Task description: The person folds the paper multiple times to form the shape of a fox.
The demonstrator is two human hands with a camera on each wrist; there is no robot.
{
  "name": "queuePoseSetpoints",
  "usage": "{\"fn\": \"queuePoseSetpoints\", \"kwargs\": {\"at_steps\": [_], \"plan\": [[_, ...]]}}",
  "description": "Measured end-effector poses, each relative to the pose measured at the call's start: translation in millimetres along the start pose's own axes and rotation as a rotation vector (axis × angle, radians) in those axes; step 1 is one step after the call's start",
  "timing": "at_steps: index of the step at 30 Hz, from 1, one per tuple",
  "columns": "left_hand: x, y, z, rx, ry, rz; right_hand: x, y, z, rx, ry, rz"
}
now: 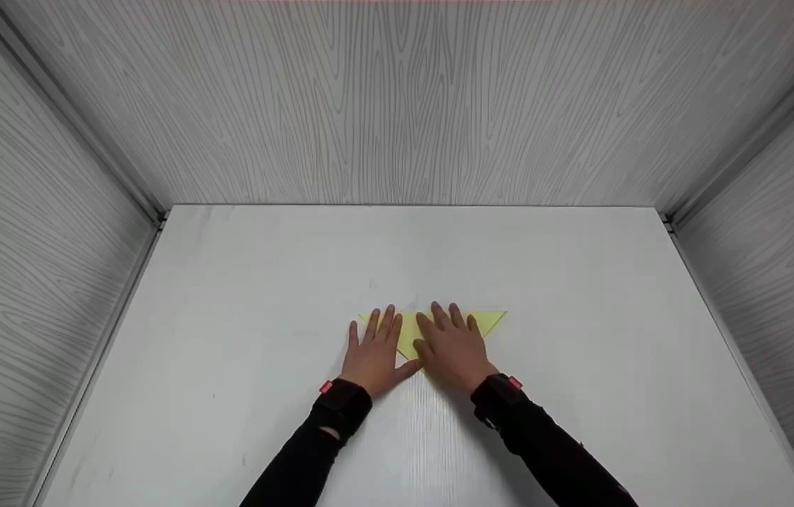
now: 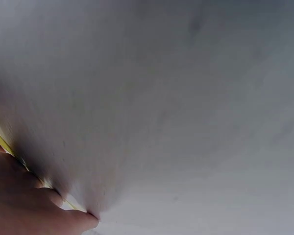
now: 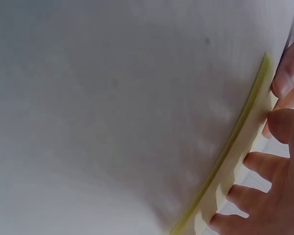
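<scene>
a: what is the largest thing?
b: the white table. its near edge is cut off at six o'clock. it extends wide toward nine and three o'clock, and the grained back wall stands well apart, at twelve.
a: and then?
b: the black sleeves enter from seven and five o'clock, cut by the lower border.
a: how is the grip?
b: nothing is clamped. the left hand and the right hand rest with fingers spread apart upon the yellow paper.
a: where exactly is this paper?
b: around half past five from the head view's centre. its long edge faces twelve, one corner points to three. fingers hide much of it; the lower tip is difficult to make out.
</scene>
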State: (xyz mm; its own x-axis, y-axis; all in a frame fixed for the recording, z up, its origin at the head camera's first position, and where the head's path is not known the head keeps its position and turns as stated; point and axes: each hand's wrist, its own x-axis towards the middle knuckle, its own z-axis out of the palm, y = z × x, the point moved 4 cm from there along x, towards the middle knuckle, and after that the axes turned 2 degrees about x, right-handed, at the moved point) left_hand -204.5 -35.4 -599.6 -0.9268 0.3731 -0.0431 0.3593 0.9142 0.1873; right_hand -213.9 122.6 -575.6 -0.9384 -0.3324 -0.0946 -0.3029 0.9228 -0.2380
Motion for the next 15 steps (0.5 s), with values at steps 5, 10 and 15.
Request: {"fn": "queuePoseSetpoints", "kwargs": {"at_steps": [5, 10, 15], "plan": [[0.2, -0.6, -0.8, -0.01, 0.001, 0.004, 0.1, 2.2, -1.3, 0.015, -0.007, 0.024], [1.1, -0.7, -1.7, -0.022, -0.012, 0.0, -1.3, 15.5, -4.4, 0.016, -0.006, 0.044], [-0.7, 1.0, -4.5, -0.044, -0.013, -0.006, -9.9, 35.2, -6.4, 0.033, 0.022, 0.049]]}}
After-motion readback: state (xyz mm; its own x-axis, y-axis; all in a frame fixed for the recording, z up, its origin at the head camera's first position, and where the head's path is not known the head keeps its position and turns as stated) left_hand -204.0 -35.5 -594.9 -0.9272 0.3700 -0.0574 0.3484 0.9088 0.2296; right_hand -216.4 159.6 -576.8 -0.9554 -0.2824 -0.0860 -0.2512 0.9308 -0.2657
